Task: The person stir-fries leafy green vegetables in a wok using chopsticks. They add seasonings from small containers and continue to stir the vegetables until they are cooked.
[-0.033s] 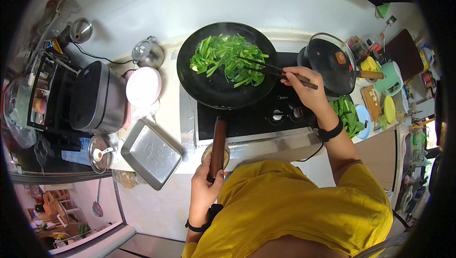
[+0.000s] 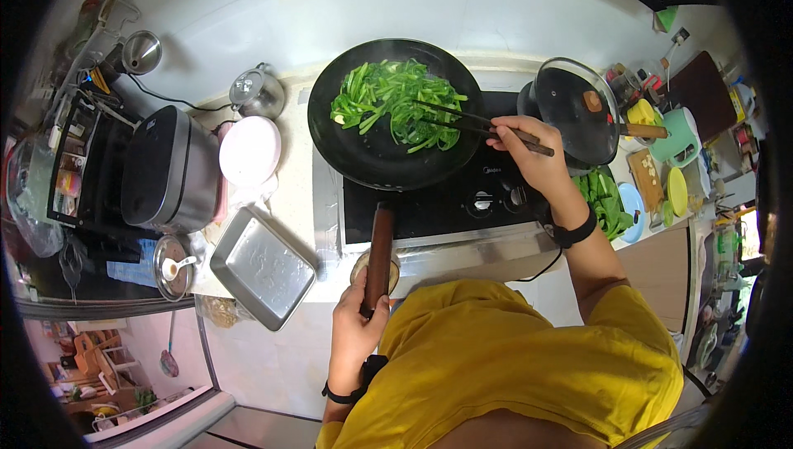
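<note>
Near: left hand, fingers closed round handle | mid: right hand, fingers pinching chopsticks, tips at greens | far: greens heaped in wok over stove | Δ: none discernible since prior frame; judged same hold, nothing advanced.

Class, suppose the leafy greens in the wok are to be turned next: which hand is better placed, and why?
Probably the right hand: it holds the chopsticks, whose tips are among the leafy greens. The left hand grips the brown handle of the wok, away from the greens.
</note>
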The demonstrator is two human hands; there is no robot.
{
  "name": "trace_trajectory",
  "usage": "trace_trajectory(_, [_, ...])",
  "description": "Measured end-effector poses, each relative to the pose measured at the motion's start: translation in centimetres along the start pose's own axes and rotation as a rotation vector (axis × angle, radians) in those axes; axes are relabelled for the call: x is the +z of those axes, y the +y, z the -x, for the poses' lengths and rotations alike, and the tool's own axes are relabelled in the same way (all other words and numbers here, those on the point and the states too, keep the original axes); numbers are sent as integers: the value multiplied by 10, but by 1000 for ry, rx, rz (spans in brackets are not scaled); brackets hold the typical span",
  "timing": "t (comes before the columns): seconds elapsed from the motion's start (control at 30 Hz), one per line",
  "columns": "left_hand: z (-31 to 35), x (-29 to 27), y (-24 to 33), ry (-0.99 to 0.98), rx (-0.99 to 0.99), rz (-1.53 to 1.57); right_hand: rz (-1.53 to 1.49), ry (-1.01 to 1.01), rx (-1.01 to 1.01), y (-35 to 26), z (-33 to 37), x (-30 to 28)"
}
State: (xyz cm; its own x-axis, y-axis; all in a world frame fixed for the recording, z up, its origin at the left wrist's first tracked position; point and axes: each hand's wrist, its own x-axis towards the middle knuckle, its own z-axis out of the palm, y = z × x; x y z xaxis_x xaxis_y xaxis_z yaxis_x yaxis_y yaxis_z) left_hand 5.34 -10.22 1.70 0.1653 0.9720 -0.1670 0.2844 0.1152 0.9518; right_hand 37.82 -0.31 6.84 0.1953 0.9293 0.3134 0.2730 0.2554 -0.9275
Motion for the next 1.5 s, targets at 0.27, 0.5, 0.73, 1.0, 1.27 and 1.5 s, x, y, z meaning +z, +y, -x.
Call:
trace_trajectory(0.27, [-1, -4, -1, -73, 14, -94, -328, 12, -51, 17, -43, 74])
trace_trajectory(0.5, [1, -2, 4, -44, -30, -56, -257, -130, 97, 9, -15, 50])
trace_trajectory(0.73, [0, -2, 2, -63, 45, -97, -11, 134, 179, -24, -3, -13])
trace_trajectory(1.0, [1, -3, 0, -51, -16, -106, -41, -69, -87, 20, 6, 36])
trace_trajectory(1.27, [1, -3, -1, -63, 62, -147, 5, 93, 22, 23, -24, 3])
trace_trajectory(1.5, [2, 1, 8, -36, -20, -85, -147, -114, 155, -14, 10, -6])
